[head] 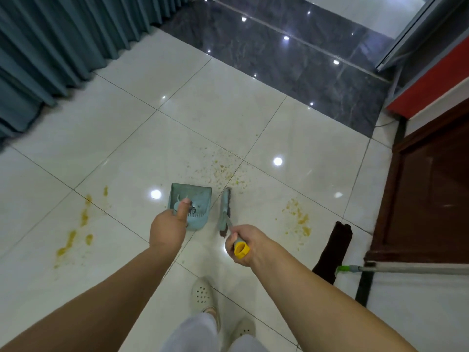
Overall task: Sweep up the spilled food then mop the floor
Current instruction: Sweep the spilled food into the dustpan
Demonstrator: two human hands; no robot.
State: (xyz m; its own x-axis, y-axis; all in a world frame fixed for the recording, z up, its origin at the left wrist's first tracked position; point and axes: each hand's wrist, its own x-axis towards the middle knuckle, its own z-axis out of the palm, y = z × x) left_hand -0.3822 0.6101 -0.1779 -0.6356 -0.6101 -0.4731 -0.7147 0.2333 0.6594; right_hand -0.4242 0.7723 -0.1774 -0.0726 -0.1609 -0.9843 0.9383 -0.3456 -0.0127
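My left hand [168,229] grips the handle of a light blue dustpan [194,199] standing on the white tiled floor, its mouth facing away from me. My right hand [245,243] holds the yellow-tipped handle of a broom [225,212], whose blue head with dark bristles rests just right of the dustpan. Spilled food crumbs [225,171] lie scattered just beyond both. Yellow food smears mark the floor at the left [76,232] and at the right [299,218]. A mop [335,250] with a dark head lies on the floor at the right, its metal pole running off the right edge.
Teal curtains [50,47] hang along the left. A dark marble strip [291,59] crosses the floor ahead. A brown wooden door or cabinet [426,199] and a red and white edge [431,82] stand at the right. My feet in white perforated shoes [203,293] are below the hands.
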